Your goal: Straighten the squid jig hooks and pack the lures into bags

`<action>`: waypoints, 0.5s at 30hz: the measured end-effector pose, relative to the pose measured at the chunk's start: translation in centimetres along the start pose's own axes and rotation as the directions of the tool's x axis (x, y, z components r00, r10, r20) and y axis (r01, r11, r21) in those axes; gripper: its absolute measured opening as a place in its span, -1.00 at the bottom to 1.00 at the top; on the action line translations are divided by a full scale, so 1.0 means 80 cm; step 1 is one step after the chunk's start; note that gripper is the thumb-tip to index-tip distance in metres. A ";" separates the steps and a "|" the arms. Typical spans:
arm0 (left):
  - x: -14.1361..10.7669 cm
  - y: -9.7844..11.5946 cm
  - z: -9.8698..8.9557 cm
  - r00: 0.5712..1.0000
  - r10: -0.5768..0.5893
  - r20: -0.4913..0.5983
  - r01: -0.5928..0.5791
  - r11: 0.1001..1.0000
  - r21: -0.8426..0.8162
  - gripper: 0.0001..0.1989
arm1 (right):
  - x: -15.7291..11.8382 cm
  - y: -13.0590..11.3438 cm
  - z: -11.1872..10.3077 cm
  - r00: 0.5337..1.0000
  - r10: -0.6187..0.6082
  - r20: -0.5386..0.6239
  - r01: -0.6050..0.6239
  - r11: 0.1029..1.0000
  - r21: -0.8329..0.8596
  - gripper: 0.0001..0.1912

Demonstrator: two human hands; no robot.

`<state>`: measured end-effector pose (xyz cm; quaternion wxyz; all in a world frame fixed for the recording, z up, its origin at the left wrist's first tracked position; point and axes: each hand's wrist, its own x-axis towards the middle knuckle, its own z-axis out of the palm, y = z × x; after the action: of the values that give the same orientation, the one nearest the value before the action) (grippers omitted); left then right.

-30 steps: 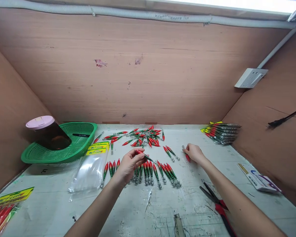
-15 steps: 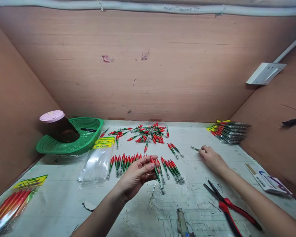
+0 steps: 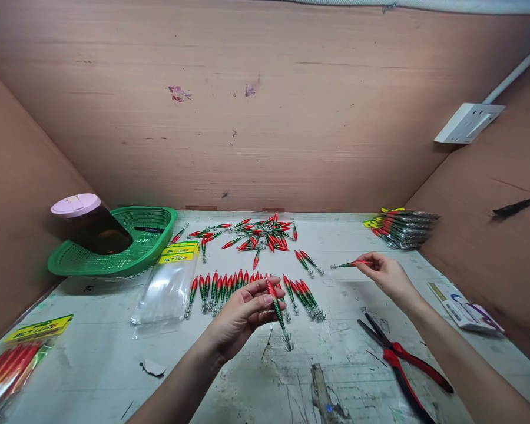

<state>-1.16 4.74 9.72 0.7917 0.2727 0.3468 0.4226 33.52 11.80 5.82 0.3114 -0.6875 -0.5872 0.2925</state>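
Note:
My left hand (image 3: 246, 315) is closed on a red and green squid jig (image 3: 277, 306), its hooked end pointing down toward me. With thumb and fingers pinched, my right hand (image 3: 388, 277) grips a second squid jig (image 3: 348, 265) by its red end, hooks to the left. Behind my left hand runs a row of squid jigs (image 3: 215, 288), hooks toward me. Two more jigs (image 3: 307, 263) lie between the row and my right hand. A loose pile of jigs (image 3: 269, 232) is spread near the back wall.
At left are a green basket (image 3: 170, 229) with a lidded dark cup (image 3: 99, 229), clear bags (image 3: 165, 294) and a filled pack (image 3: 15, 365). To the right lie stacked packs (image 3: 404, 227), a small box (image 3: 463, 306) and red-handled pliers (image 3: 401, 359). A socket (image 3: 470, 123) is on the wall.
My right hand has raised its jig off the table, so more of it shows. The left hand still holds its jig. The whole view has shifted slightly.

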 end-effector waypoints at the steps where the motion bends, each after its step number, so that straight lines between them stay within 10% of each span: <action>1: 0.001 -0.001 -0.001 1.000 -0.004 -0.008 0.004 1.000 -0.001 -0.61 | -0.011 -0.013 -0.001 0.999 -0.019 0.048 0.013 0.994 0.113 -0.59; 6: 0.005 -0.002 0.000 0.999 -0.054 -0.007 0.054 0.999 -0.007 -0.62 | -0.067 -0.076 0.010 0.929 -0.113 0.352 -0.088 0.858 0.506 -0.49; 15: -0.004 -0.002 0.014 0.991 -0.102 0.083 0.099 0.994 0.045 -0.62 | -0.104 -0.120 0.034 0.750 -0.266 0.605 -0.294 0.686 0.665 -0.66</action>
<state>-0.36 4.23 10.39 0.8203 0.2889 0.3347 0.3629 24.30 4.90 11.81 0.3263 -0.3610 -0.4861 0.7259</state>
